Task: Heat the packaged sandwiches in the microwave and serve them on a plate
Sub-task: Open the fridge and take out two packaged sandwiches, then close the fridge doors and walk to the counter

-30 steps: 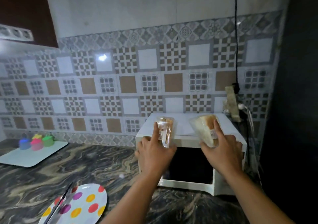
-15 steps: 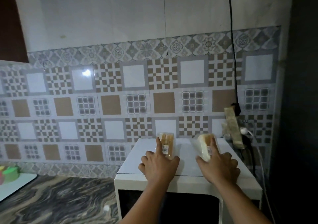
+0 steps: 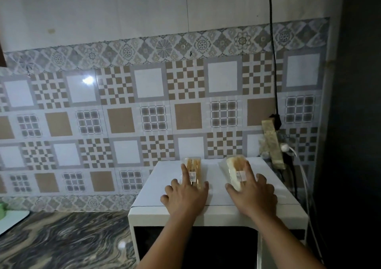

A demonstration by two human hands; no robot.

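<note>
Atop microwave (image 3: 177, 212): left hand (image 3: 186, 196) clasps left sandwich pack (image 3: 192, 172), right hand (image 3: 252, 194) right sandwich pack (image 3: 235, 170) (grips closed).

Two clear-packed sandwiches lie side by side, apart, atop the white microwave (image 3: 179, 211): the left sandwich (image 3: 193, 170) on edge, the right sandwich (image 3: 235, 170) pale-sided, both barcode-labelled.

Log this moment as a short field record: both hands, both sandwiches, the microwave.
left hand: resting over left packaged sandwich
right hand: resting over right packaged sandwich
sandwiches: side by side, apart, lying on top of the microwave
packaging: both wrapped, barcode labels facing up
microwave door: appears shut
plate: not in view
</note>
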